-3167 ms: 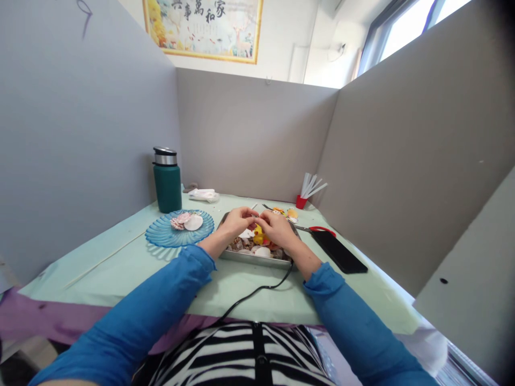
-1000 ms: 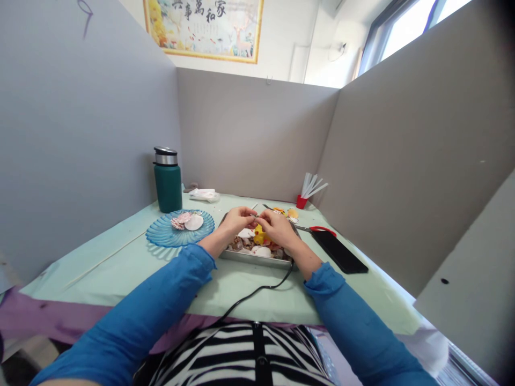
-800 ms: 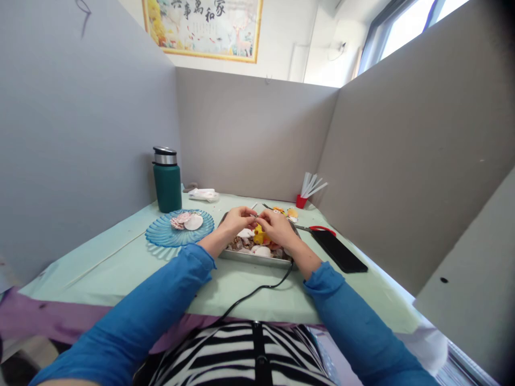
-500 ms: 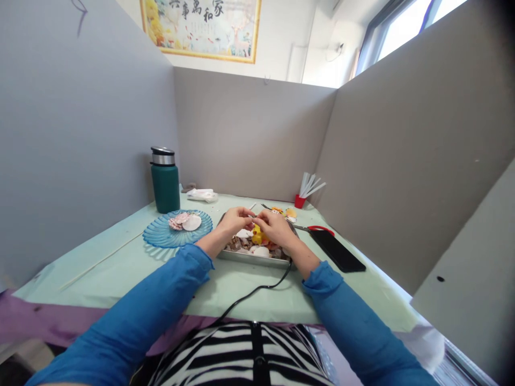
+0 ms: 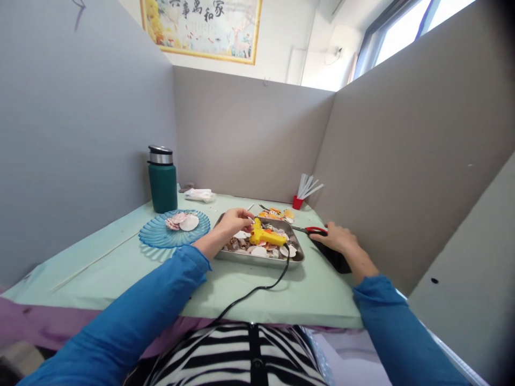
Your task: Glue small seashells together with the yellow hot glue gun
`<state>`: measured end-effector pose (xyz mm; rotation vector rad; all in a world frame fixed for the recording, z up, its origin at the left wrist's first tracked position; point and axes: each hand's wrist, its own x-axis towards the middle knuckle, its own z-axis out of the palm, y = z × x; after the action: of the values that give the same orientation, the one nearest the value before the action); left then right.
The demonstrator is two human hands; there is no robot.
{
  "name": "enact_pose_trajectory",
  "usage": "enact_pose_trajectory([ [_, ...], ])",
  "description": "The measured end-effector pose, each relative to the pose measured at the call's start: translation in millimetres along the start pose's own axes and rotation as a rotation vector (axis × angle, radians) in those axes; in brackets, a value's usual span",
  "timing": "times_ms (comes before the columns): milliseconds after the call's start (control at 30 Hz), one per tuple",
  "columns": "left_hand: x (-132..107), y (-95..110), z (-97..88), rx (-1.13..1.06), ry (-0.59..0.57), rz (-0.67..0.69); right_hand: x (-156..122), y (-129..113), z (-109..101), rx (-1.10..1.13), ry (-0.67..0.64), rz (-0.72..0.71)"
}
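Note:
My left hand (image 5: 238, 221) is over the left part of a metal tray (image 5: 257, 261), thumb and fingertips pinched around something small and whitish that I cannot make out. Shells (image 5: 259, 251) and small stones fill the tray. Across them lies a yellow hot glue gun (image 5: 269, 236), its black cord (image 5: 257, 289) running down towards me. To the right, my right hand (image 5: 340, 238) has its thumb and fingers around the red handle of a pair of scissors (image 5: 316, 230). The scissors' blades point left to the tray's edge. Beneath that hand a black phone (image 5: 336, 258) is partly hidden.
A blue glass plate (image 5: 151, 236) with several shells stands left, a green bottle (image 5: 163, 187) behind it. Further back are a white packet (image 5: 200, 195), colourful pieces (image 5: 277, 214) and a red cup (image 5: 298, 202) of white sticks. Grey partitions (image 5: 249, 134) enclose the table.
My right hand has left the left hand above the tray and moved right to the scissors. The glue gun and tray are now more exposed. My left hand stays almost in place.

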<state>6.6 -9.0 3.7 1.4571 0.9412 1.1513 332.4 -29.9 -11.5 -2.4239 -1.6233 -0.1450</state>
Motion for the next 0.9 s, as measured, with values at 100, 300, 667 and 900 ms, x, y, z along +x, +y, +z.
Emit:
enact_pose_trajectory([
  [100,-0.6,0.7,0.0,-0.008,-0.01,0.004,6.2,23.0,11.9,-0.034,-0.083,0.1],
  [300,-1.1,1.5,0.3,-0.006,-0.014,-0.003,8.0,28.7,24.0,0.006,-0.117,0.11],
  [667,-4.5,6.1,2.8,0.01,0.001,-0.021,4.4,23.0,22.8,-0.007,-0.099,0.118],
  [900,-3.4,4.0,2.9,0.015,-0.007,-0.016,-18.0,-4.7,-1.8,-0.077,-0.038,0.057],
])
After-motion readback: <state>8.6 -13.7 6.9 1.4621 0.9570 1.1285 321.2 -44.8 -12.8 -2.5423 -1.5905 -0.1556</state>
